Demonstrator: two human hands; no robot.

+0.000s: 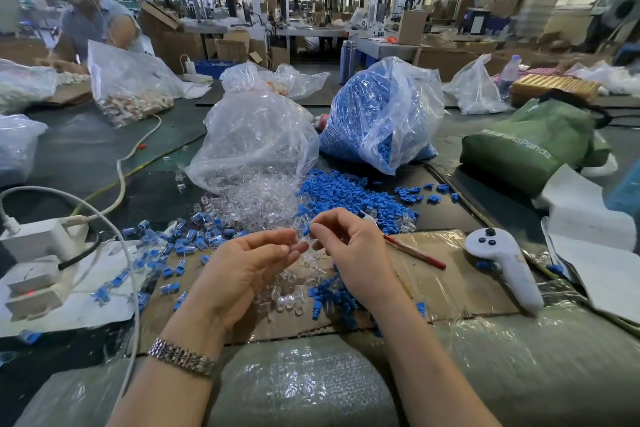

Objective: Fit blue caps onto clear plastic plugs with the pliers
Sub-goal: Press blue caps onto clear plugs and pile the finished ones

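Bubble wrap (pixel 304 388) covers the near edge of the worktop (pixel 86 149), just under my two forearms. Above it my hands meet over a sheet of taped cardboard (pixel 450 288). My right hand (pixel 349 253) pinches a small blue cap (pixel 306 229) between thumb and forefinger. My left hand (pixel 242 267) lies palm up with its fingers loosely curled toward the right hand's; it seems to hold a clear plug (pixel 300 242) at its fingertips, but the piece is too transparent for me to be sure.

I judge this to be the pairing step: cap and plug brought together by hand, not yet pressed home. The pliers (pixel 412 251), red-handled, lie untouched on the cardboard just right of my right hand.

Next I would seat the cap squarely on the plug's end, then free one hand to take up the pliers and squeeze the joint.

Loose clear plugs (pixel 287 298) and blue caps (pixel 332 298) lie below my hands, with more spilling from a clear bag (pixel 256 135) and a blue-filled bag (pixel 377 114) beyond. Finished-looking capped pieces (pixel 173 246) scatter to the left. A white controller (pixel 502 263) rests at right.
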